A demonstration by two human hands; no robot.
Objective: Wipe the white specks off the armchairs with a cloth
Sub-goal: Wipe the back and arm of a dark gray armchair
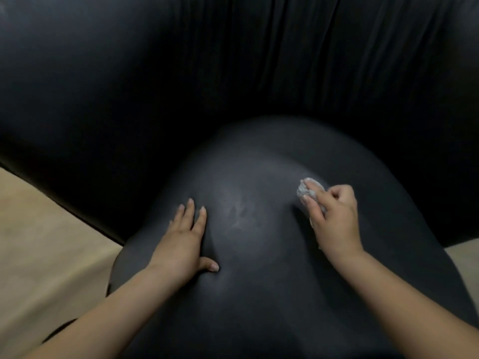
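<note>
A black leather armchair fills the view; its rounded seat cushion (259,268) bulges toward me. A faint whitish smear (239,212) lies on the cushion between my hands. My left hand (185,240) presses flat on the cushion with straight, spread fingers, left of the smear. To the right of the smear, my right hand (333,213) grips a small crumpled grey-white cloth (308,189) and holds it against the leather; most of the cloth is hidden under the fingers.
The armchair's wrinkled black backrest (233,60) rises behind the cushion. Beige floor (39,242) shows at the left, and a small patch at the right edge (464,255).
</note>
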